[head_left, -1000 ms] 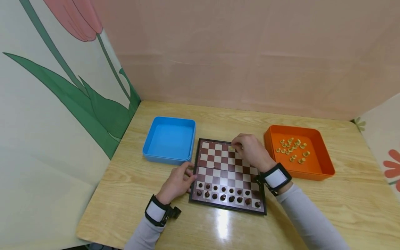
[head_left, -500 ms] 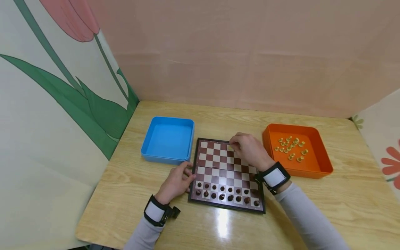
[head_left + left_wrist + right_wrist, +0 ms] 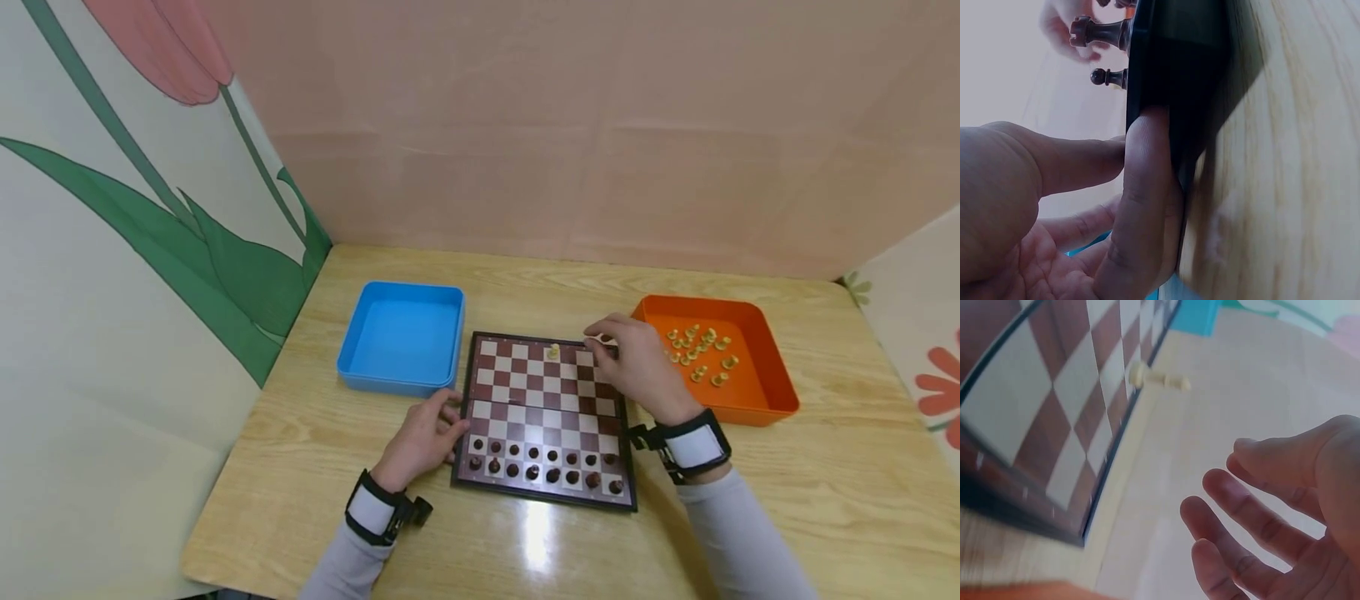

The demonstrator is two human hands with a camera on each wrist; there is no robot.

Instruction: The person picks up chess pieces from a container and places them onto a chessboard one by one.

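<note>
A single cream chess piece (image 3: 553, 352) is seen standing alone on the far row of the chessboard (image 3: 546, 417), just left of the right hand (image 3: 637, 362); half a second earlier it was covered by that hand's fingers, so it is judged to have been set down and let go. The right hand has been drawn back toward the orange tray (image 3: 757, 392), its fingers loose and holding nothing. The left hand (image 3: 423, 437) stays pressed flat against the board's near left edge. Counted: one cream piece and sixteen dark pieces (image 3: 543, 468) in two near rows; roughly fifteen cream pieces (image 3: 701, 354) in the orange tray; one blue tray (image 3: 401, 337), well left.
</note>
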